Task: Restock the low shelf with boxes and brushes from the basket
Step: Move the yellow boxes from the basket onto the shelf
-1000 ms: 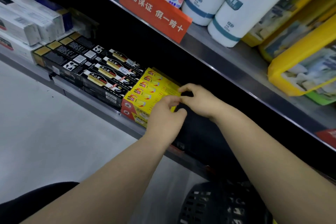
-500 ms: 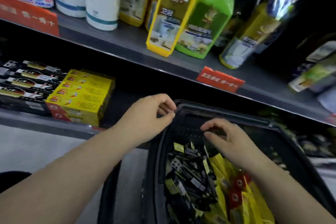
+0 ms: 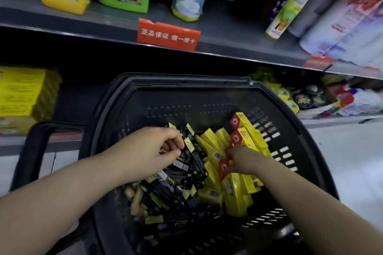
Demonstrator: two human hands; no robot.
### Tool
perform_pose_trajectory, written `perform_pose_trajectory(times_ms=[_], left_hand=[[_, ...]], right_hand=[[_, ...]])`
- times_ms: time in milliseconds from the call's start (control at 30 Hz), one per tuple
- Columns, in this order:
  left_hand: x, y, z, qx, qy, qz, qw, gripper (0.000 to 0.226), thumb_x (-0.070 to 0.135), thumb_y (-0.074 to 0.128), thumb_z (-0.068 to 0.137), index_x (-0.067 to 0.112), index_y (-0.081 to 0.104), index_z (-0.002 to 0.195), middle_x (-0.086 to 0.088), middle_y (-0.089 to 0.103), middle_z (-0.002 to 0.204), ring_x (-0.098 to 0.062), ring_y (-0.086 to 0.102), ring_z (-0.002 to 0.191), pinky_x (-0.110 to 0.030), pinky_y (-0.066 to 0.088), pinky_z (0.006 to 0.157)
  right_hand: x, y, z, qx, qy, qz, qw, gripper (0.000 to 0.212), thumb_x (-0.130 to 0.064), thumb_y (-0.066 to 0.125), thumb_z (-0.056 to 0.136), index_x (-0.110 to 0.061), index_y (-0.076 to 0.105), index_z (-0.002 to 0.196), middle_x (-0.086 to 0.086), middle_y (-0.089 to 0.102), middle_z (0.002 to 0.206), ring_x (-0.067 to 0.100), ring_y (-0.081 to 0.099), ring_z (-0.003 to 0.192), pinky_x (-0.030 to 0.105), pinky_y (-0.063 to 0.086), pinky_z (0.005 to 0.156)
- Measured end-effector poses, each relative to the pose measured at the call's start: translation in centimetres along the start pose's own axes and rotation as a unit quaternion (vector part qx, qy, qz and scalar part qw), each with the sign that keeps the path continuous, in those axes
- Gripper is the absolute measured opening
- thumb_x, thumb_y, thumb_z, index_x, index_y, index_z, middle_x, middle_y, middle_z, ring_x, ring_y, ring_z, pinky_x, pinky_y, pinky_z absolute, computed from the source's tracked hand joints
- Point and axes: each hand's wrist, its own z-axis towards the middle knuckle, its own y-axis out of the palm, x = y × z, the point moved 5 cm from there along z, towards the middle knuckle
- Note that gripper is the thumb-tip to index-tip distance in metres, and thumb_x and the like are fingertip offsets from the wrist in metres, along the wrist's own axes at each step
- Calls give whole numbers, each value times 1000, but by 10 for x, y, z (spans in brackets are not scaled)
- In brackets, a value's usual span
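While the left hand [image 3: 149, 151] curls its fingers [image 3: 174, 139] to pinch a slim black box [image 3: 191, 147], the right hand [image 3: 243, 161] straddles the red end of a yellow box [image 3: 224, 164]; can't tell if that grip is closed. Both piles sit in the basket [image 3: 186, 80], black at 9 o'clock, yellow at 3. The cardboard looks light, stiff and crushable, so hold by the long edges. The low shelf [image 3: 76, 99] is at 10 o'clock.

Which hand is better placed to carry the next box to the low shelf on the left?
Left: the left hand pinches a black box and is nearer the shelf; the right hand only reaches among yellow boxes.
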Motion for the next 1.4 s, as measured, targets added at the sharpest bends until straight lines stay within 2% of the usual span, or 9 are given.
perform_pose_trajectory(times_ms=[133, 367, 500, 667, 800, 933, 1100, 1233, 1400], left_hand=[[-4, 3, 3, -2, -18, -16, 1000, 9, 28, 57, 89, 36, 61, 92, 22, 62, 90, 15, 52, 88, -7, 43, 80], [-7, 14, 3, -14, -71, -81, 994, 23, 32, 59, 89, 32, 54, 111, 21, 58, 111, 8, 55, 97, -10, 45, 82], [-6, 29, 0, -57, -139, -164, 975, 74, 50, 65, 78, 32, 27, 139, 16, 44, 131, -5, 46, 117, -23, 41, 97], [-8, 36, -1, -44, -186, -246, 950, 45, 35, 70, 80, 30, 48, 119, 10, 64, 108, -5, 59, 98, -22, 47, 82], [-18, 33, -2, -28, -227, -332, 915, 24, 33, 69, 82, 36, 53, 100, 10, 66, 101, -7, 61, 92, -23, 46, 73], [-22, 31, -3, -18, -249, -366, 897, 33, 34, 69, 82, 30, 56, 112, 3, 68, 103, -17, 65, 94, -37, 51, 83], [-22, 30, -3, -5, -263, -403, 877, 19, 30, 67, 83, 28, 58, 100, -3, 69, 104, -23, 63, 101, -47, 47, 96], [-22, 31, -3, 14, -277, -440, 854, 22, 31, 64, 85, 30, 53, 104, -2, 64, 113, -25, 56, 112, -49, 41, 102], [-18, 34, 0, 39, -280, -495, 822, 44, 42, 64, 81, 28, 50, 120, -2, 68, 110, -24, 62, 105, -48, 49, 92]], right_hand=[[-20, 18, 7, -27, 19, -123, 992, 68, -37, 62, 87, -11, 31, 142, 14, 33, 143, 34, 39, 129, 42, 46, 97], [-36, -40, -32, 43, -37, 74, 996, 36, -33, 67, 82, -19, 49, 110, 2, 62, 97, 23, 57, 88, 24, 40, 61], [-60, -83, -73, 190, -112, 302, 927, 27, -49, 63, 78, -30, 51, 93, -6, 58, 68, 14, 58, 61, 27, 44, 53], [-76, -86, -85, 165, -156, 457, 860, 25, -55, 52, 85, -30, 56, 88, -5, 67, 78, 9, 68, 62, 26, 54, 57], [5, -68, -53, 171, 82, 143, 971, 40, -48, 47, 93, -16, 53, 116, 6, 62, 110, 24, 63, 98, 34, 49, 77], [49, -24, -29, 40, 213, 10, 976, 35, -29, 54, 92, -11, 52, 122, 6, 57, 123, 26, 57, 109, 33, 45, 75], [48, -21, -24, 61, 220, 6, 973, 40, -33, 64, 86, -13, 52, 119, 5, 60, 117, 25, 60, 104, 31, 46, 68], [24, -56, -50, 124, 134, 107, 977, 39, -50, 61, 81, -13, 51, 71, 3, 63, 80, 17, 58, 70, 26, 43, 56], [-75, -78, -101, 95, -128, 367, 917, 22, -39, 67, 79, -26, 52, 70, -7, 64, 57, 4, 63, 52, 17, 49, 49]])
